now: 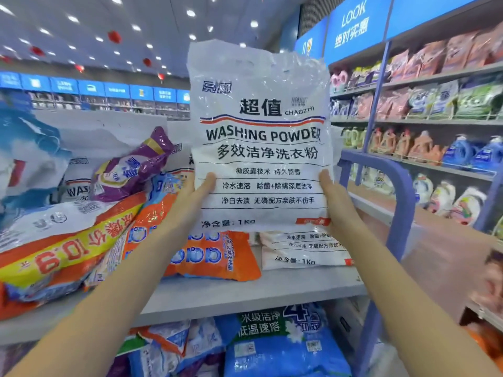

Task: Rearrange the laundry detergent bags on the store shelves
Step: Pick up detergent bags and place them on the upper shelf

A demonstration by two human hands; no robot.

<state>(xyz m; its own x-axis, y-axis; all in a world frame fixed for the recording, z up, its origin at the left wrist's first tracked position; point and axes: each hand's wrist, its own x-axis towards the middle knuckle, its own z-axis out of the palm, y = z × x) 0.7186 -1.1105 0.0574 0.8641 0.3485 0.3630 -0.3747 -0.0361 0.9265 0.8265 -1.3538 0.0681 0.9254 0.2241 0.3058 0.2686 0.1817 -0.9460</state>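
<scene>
I hold a white washing powder bag (pixel 261 148) upright in front of me, above the top shelf (pixel 245 292). My left hand (pixel 190 200) grips its lower left edge and my right hand (pixel 336 200) grips its lower right edge. Under it a second white bag of the same kind (pixel 302 250) lies flat on the shelf beside an orange bag (pixel 215 257). To the left, a purple bag (pixel 130 167), a white and orange bag (pixel 62 243) and a blue bag (pixel 24 148) are heaped untidily.
The lower shelf holds blue detergent bags (pixel 283 346). A blue metal frame (pixel 400 213) ends the shelf unit on the right. Across the aisle, wall shelves (pixel 435 118) carry refill pouches and detergent bottles. The wooden aisle floor (pixel 441 254) lies between.
</scene>
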